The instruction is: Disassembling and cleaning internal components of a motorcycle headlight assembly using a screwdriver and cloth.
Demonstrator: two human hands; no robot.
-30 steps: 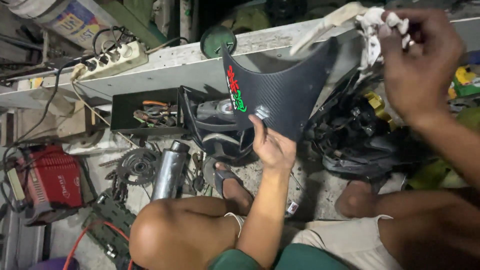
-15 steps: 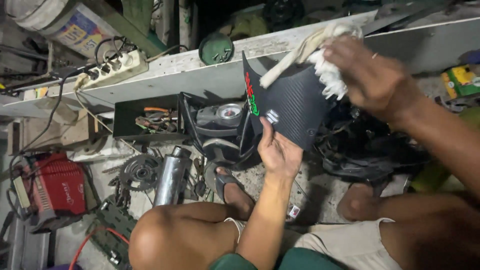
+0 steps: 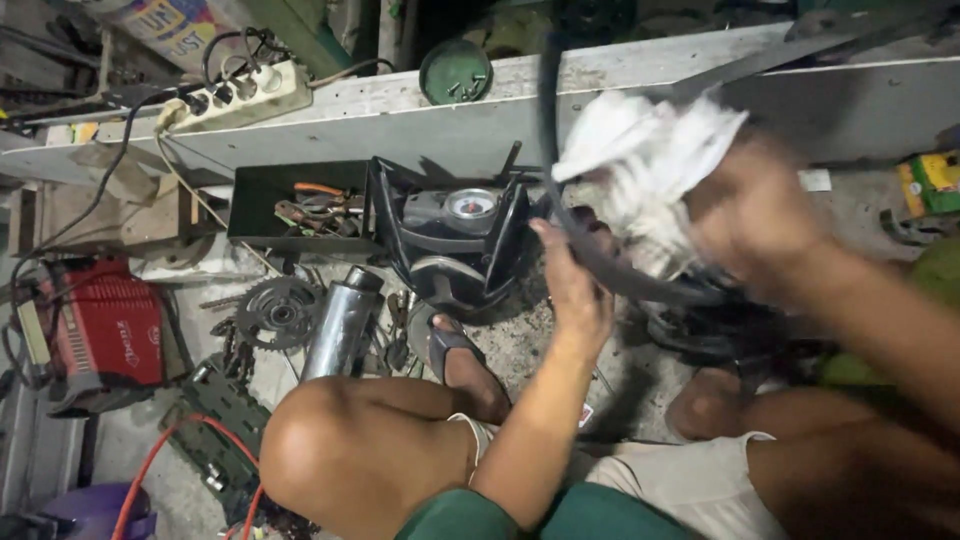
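Evidently mid-wipe: left hand (image 3: 575, 290) grips the dark panel (image 3: 600, 265) edge-on, right hand (image 3: 750, 215) (blurred) presses the white rag (image 3: 640, 165) just above; cleanliness unclear.

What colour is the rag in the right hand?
White. The rag, bunched in the right hand, shows in the head view, somewhat blurred.
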